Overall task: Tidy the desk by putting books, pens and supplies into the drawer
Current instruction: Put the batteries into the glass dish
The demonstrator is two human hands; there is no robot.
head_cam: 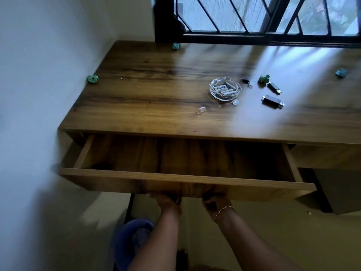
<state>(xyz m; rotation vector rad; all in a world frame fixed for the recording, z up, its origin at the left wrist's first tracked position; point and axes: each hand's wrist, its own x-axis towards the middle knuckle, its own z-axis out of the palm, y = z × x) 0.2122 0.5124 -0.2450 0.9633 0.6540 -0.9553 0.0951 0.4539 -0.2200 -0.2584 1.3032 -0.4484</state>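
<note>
A barred window (254,18) lines the surface's far edge. One crumpled green paper ball (92,79) sits at its left edge. A blurred blue bin (132,237) stands below.

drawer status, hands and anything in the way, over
Left hand and right hand both grip drawer front from below. Drawer pulled open. Glass dish of batteries, USB sticks on desk; nothing blocks drawer.
</note>
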